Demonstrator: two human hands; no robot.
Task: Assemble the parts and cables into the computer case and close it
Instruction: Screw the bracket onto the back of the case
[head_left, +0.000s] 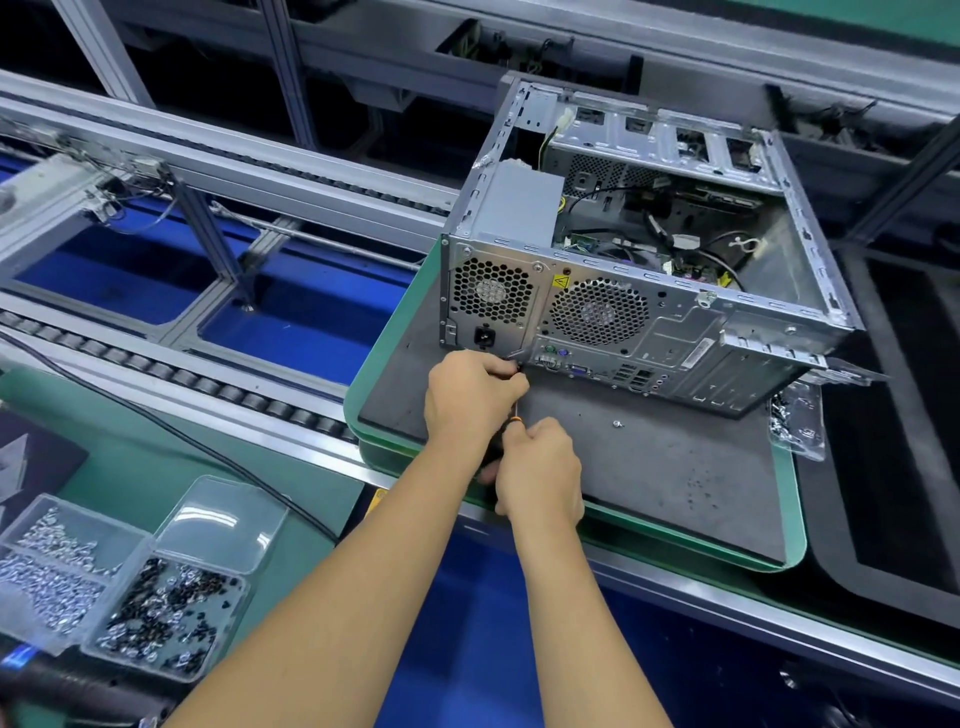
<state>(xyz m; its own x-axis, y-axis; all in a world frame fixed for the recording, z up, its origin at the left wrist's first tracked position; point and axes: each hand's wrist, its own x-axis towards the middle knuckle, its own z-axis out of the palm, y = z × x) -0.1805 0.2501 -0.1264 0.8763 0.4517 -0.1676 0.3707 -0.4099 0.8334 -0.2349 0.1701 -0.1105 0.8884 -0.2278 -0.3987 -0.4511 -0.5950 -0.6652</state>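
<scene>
Right grip (540, 467) wraps screwdriver (514, 413) handle to turn it; left grip (470, 397) pinches shaft near tip, steadying it vs rear panel of computer case (649, 249). Case lies side-open on bench mat (675, 483), w/ internals reachable. Screw trays (104, 587) near left arm.

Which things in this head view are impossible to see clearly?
- Screwdriver tip: head view, hidden behind the left hand, so whether it sits in a screw on the computer case cannot be told.
- Screwdriver handle: mostly covered by the right hand.
- Label on the case rear: too small to read.
- Screw types in the plastic box: too small and blurred.
- Small bag: contents unclear through glare.
</scene>
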